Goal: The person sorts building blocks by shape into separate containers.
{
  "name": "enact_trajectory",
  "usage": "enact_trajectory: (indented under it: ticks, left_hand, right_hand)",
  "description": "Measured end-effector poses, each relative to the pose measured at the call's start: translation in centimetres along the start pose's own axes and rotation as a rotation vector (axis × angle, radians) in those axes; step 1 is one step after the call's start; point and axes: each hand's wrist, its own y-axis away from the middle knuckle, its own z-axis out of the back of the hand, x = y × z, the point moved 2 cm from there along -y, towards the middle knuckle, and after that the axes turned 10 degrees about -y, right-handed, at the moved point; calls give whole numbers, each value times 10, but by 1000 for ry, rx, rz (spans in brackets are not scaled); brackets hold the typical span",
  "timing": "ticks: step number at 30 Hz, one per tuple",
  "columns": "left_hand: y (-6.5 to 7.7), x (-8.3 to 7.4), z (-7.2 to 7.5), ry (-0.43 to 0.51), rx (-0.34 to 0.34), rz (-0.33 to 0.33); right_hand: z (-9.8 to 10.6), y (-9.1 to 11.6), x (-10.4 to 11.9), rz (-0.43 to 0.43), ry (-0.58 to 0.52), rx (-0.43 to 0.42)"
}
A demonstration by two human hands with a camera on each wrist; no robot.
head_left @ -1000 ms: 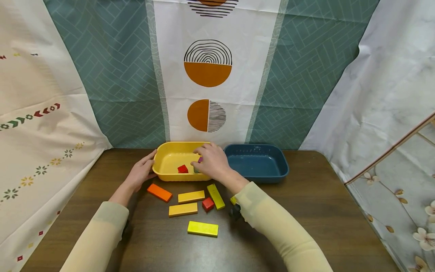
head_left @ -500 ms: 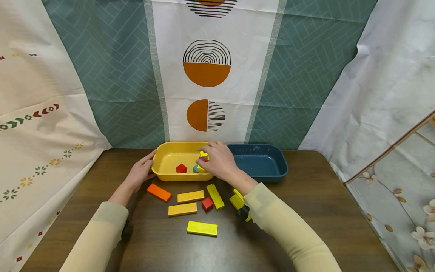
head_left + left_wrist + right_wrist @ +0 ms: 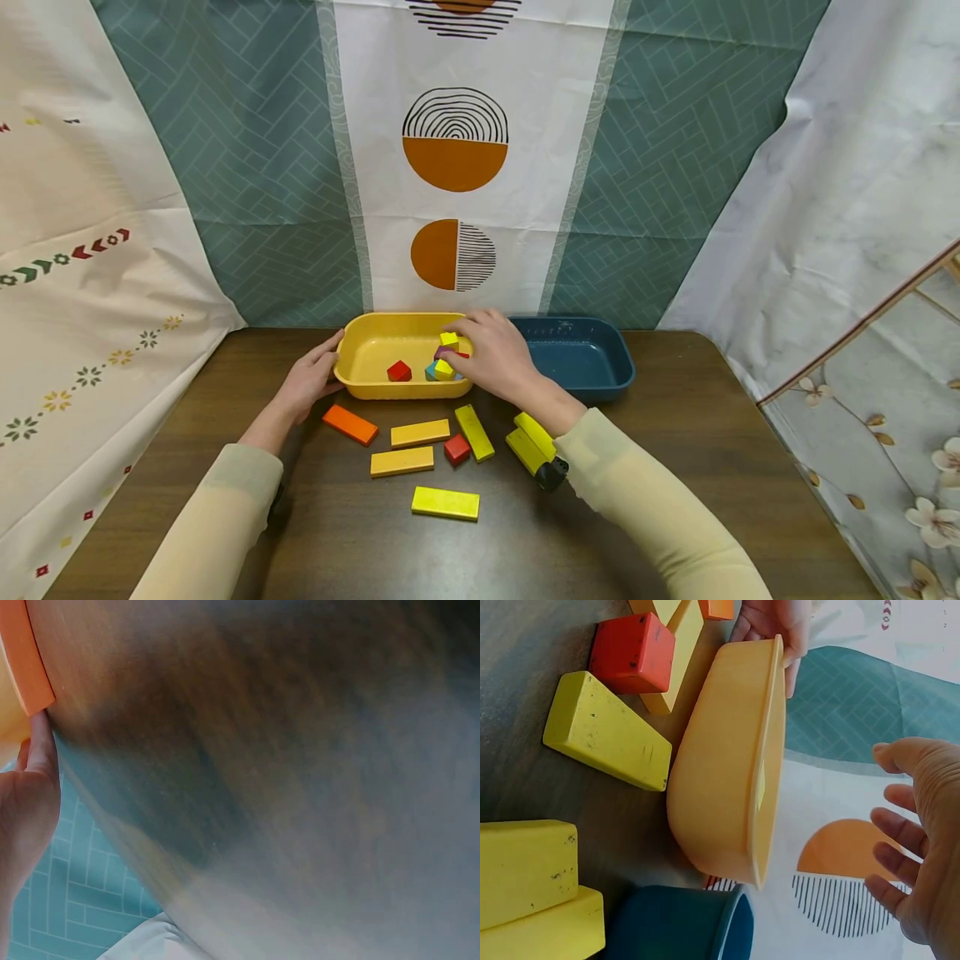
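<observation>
My left hand (image 3: 306,382) rests against the left end of a yellow plastic tray (image 3: 386,390), its fingers at the rim and the thumb on the near side. My right hand (image 3: 498,350) is over the tray's right end. In the right wrist view this right hand (image 3: 930,840) has loosely spread fingers and holds nothing. Inside the tray, a red cube (image 3: 399,371) lies alone near the middle. Toward the right sits a cluster with a yellow cube (image 3: 449,340), a purple block (image 3: 441,353) and a teal block (image 3: 431,372), partly hidden by my right hand.
A dark blue tray (image 3: 573,367) stands right beside the yellow one. In front lie an orange block (image 3: 350,424), two light-orange planks (image 3: 402,462), a red cube (image 3: 457,450) and several yellow-green planks (image 3: 446,503). Two of those planks (image 3: 527,450) lie partly under my right wrist.
My right hand has drawn to the right over the tray, uncovering yellow, purple and other small blocks at its right end. The left hand stays at the tray's left end.
</observation>
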Motion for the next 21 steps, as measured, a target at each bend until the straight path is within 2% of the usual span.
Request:
enact_trajectory:
  ticks: [4, 12, 21]
  left_hand:
    - [4, -6, -1, 0, 0, 5]
    - [5, -8, -1, 0, 3, 6]
    - [-10, 16, 1, -29, -17, -2]
  right_hand:
    - [3, 3, -1, -5, -5, 0]
    - [7, 13, -6, -27, 19, 2]
    - [10, 26, -13, -45, 29, 10]
